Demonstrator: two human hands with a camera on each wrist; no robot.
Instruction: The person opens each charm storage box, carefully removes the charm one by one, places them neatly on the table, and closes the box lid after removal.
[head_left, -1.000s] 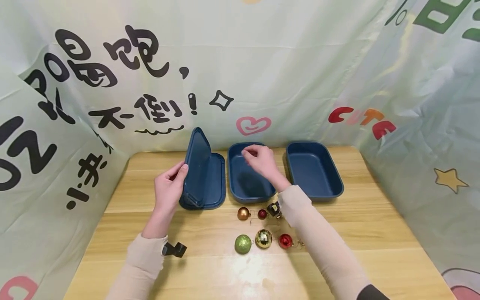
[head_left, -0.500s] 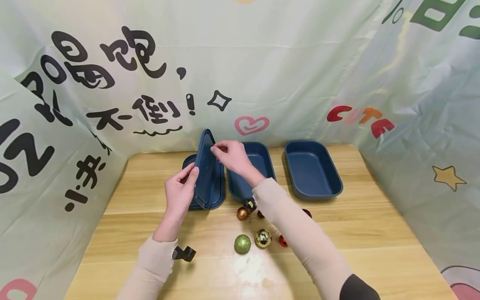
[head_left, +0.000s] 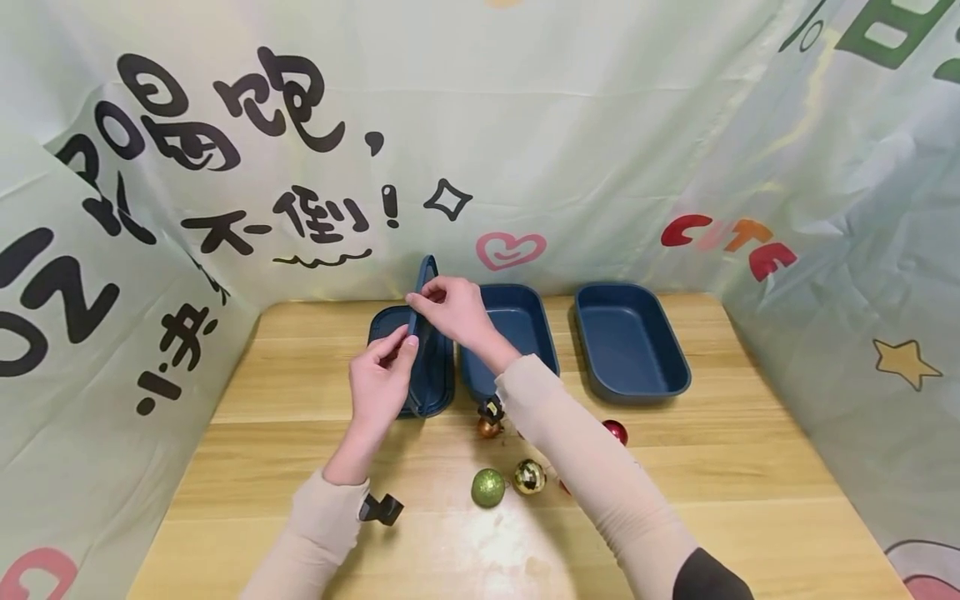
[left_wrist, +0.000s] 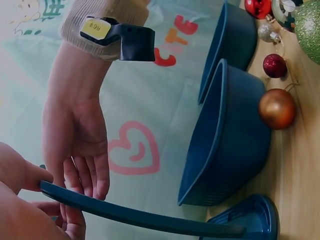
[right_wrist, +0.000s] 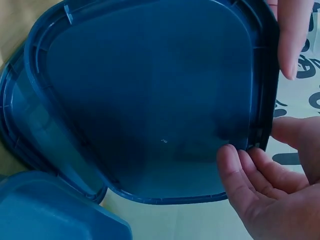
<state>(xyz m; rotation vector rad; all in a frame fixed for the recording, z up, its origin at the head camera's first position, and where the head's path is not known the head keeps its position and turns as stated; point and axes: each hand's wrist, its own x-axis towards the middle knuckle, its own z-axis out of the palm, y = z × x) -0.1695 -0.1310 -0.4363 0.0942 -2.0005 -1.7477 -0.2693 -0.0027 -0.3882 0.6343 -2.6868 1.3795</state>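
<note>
A dark blue lid (right_wrist: 150,100) stands on edge, nearly vertical, above another blue lid (head_left: 387,323) lying flat on the table. My left hand (head_left: 381,375) pinches the raised lid's near left edge between thumb and fingers. Farther along that edge, my right hand (head_left: 457,312) grips the lid near a corner, with fingers on its rimmed inner face in the right wrist view. To the right is a blue box (head_left: 517,321), partly hidden behind my right hand and forearm. Beyond it stands a second blue box (head_left: 633,337), uncovered.
Several Christmas baubles lie in front of the boxes: a green glitter one (head_left: 488,487), a gold one (head_left: 529,477), a copper one (head_left: 489,427) and a red one (head_left: 616,431). My right sleeve covers others. A printed cloth (head_left: 600,167) hangs behind the wooden table (head_left: 300,367).
My right hand has come left from over the middle box and taken hold of the raised lid. My left hand has shifted right, turning the lid more edge-on to the head view.
</note>
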